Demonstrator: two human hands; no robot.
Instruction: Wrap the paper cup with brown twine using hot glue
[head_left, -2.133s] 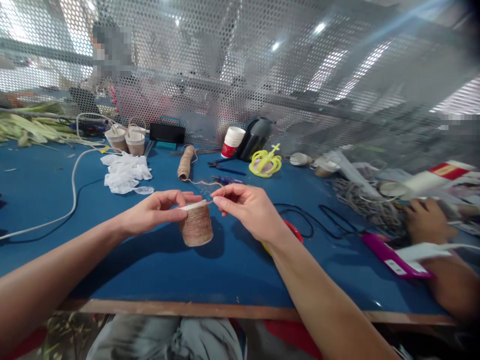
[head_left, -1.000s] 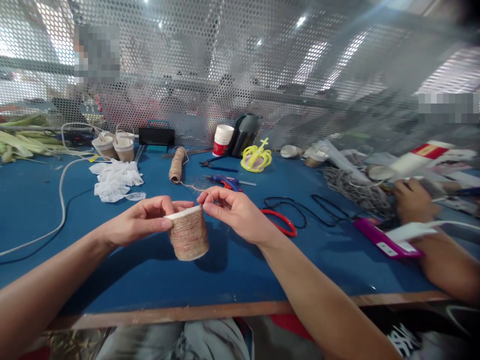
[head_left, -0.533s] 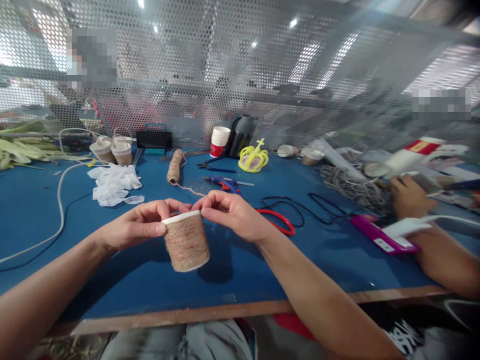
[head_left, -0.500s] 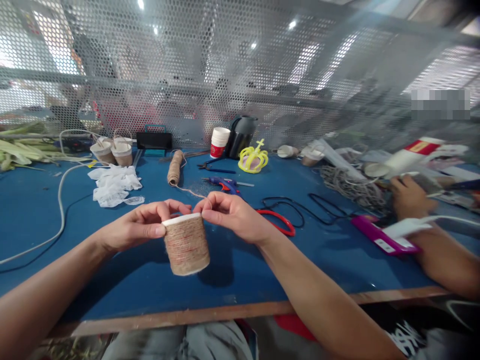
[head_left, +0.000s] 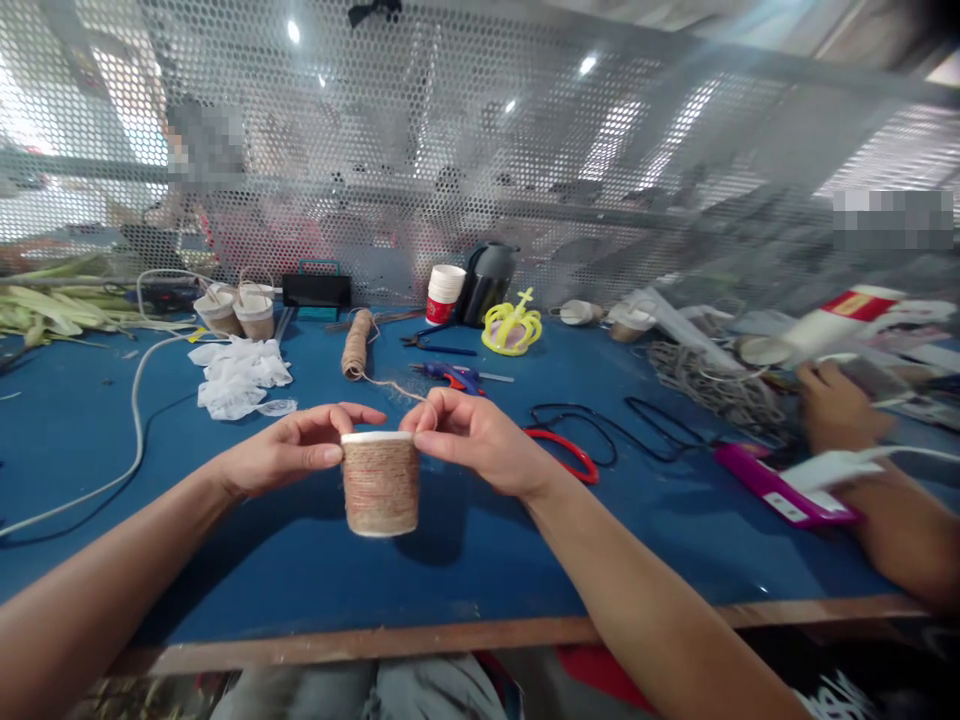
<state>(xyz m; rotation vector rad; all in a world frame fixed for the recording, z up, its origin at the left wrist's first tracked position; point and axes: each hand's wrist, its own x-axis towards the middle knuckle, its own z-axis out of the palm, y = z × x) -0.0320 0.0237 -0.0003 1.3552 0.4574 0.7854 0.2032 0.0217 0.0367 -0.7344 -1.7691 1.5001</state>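
Between my hands, above the blue table, hangs a paper cup [head_left: 381,485] wrapped in brown twine, its white rim bare at the top. My left hand [head_left: 296,450] pinches the rim on the left with thumb and fingers. On the right, my right hand [head_left: 469,435] grips the rim and the strand of twine close to it. That strand runs back to a spool of twine [head_left: 356,345] lying behind the cup. A blue glue gun [head_left: 454,376] lies just beyond my right hand. The inside of the cup is hidden.
Crumpled white gloves [head_left: 238,375] and several twine-wrapped cups [head_left: 255,318] are at the left. Farther back are pliers [head_left: 439,345], stacked paper cups [head_left: 445,295] and a yellow crown [head_left: 511,325]. Scissors with red handles [head_left: 574,455] lie right. Another person's hand [head_left: 836,405] works at the far right.
The cup has gone from tilted to nearly upright, with both hands still at its rim. The whole view has shifted slightly.
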